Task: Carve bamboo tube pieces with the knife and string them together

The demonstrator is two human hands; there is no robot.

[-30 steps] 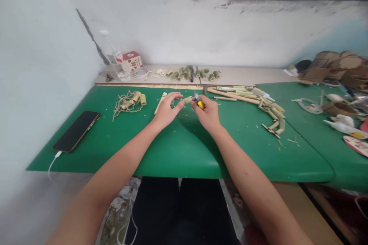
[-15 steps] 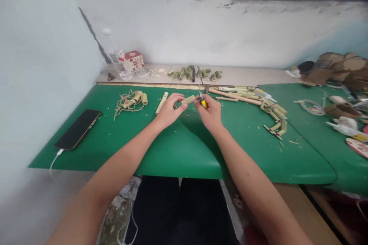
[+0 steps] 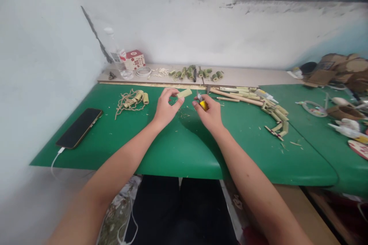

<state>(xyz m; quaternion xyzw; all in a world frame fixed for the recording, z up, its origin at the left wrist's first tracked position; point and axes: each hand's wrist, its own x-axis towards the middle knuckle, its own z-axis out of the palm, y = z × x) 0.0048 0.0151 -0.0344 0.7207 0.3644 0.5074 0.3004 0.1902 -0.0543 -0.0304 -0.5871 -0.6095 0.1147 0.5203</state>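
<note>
A short pale bamboo piece (image 3: 184,93) is pinched between the thumb and fingers of my left hand (image 3: 168,104), above the green mat. My right hand (image 3: 209,109) is closed around a yellow utility knife (image 3: 203,105), its metal blade end pointing up and away from me. A gap separates the knife from the bamboo piece. Small shavings (image 3: 184,115) are scattered on the mat between my hands.
Bamboo tubes tangled in twine (image 3: 132,99) and a plugged-in phone (image 3: 79,128) lie left. Cut green bamboo pieces (image 3: 189,72), a bottle (image 3: 118,55) and a box (image 3: 135,59) stand on the back ledge. Right are a wooden-handled hammer (image 3: 235,97) and joined bamboo pieces (image 3: 277,115).
My left hand has drawn the bamboo piece left and up, away from my right hand. The bamboo strip with a drawn face is now hidden by my left hand.
</note>
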